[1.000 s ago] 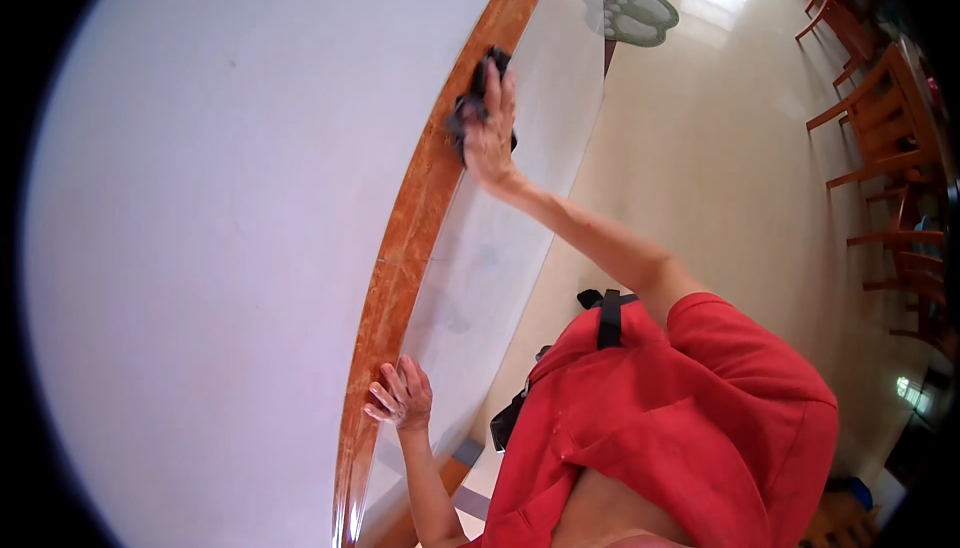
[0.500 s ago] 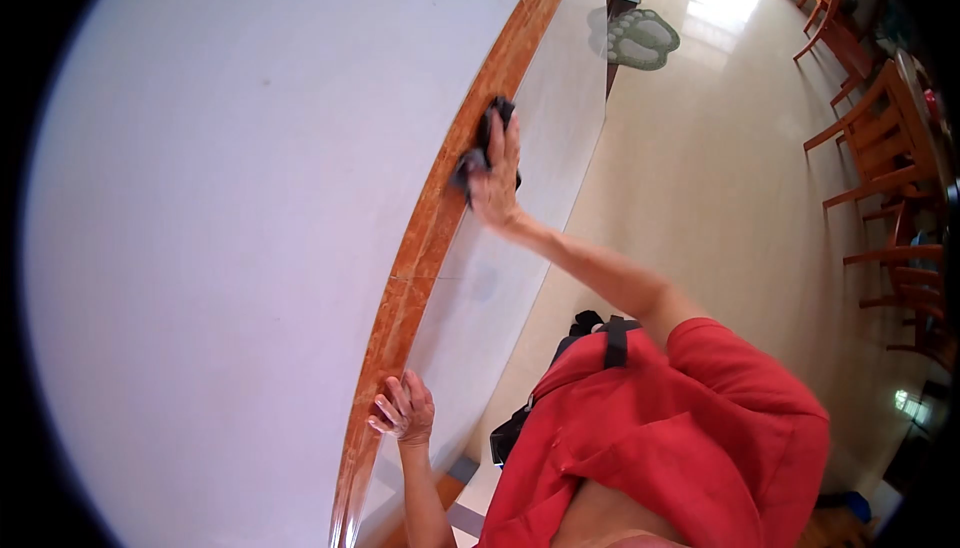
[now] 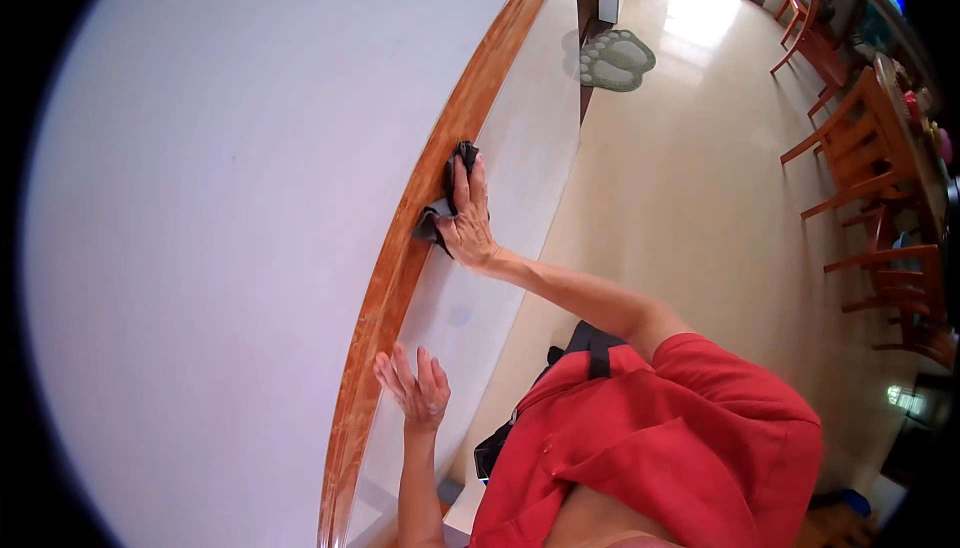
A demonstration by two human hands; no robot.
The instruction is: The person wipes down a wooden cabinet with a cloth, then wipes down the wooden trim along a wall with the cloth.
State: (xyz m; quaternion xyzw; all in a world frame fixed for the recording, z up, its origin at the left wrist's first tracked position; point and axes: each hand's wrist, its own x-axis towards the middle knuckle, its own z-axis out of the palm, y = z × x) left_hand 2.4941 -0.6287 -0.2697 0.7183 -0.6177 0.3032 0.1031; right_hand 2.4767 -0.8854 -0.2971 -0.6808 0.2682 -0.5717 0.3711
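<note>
My right hand (image 3: 468, 223) presses a dark cloth (image 3: 430, 225) against the brown marble-look strip (image 3: 378, 300) that runs along the white wall. Its fingers point up along the strip, with cloth showing beyond the fingertips and beside the thumb. Lower down, my left hand (image 3: 415, 388) is empty, its fingers spread at the right edge of the same strip. Whether those fingertips touch the strip I cannot tell.
Right of the strip is a pale panel (image 3: 520, 98), then the beige floor (image 3: 690, 168). A green paw-shaped mat (image 3: 617, 60) lies near a doorway at the top. Wooden chairs (image 3: 860, 148) line a table on the right.
My right hand and the cloth have come down the strip, closer to my left hand. The left hand's fingers have straightened and shifted slightly right. The camera view has shifted a little.
</note>
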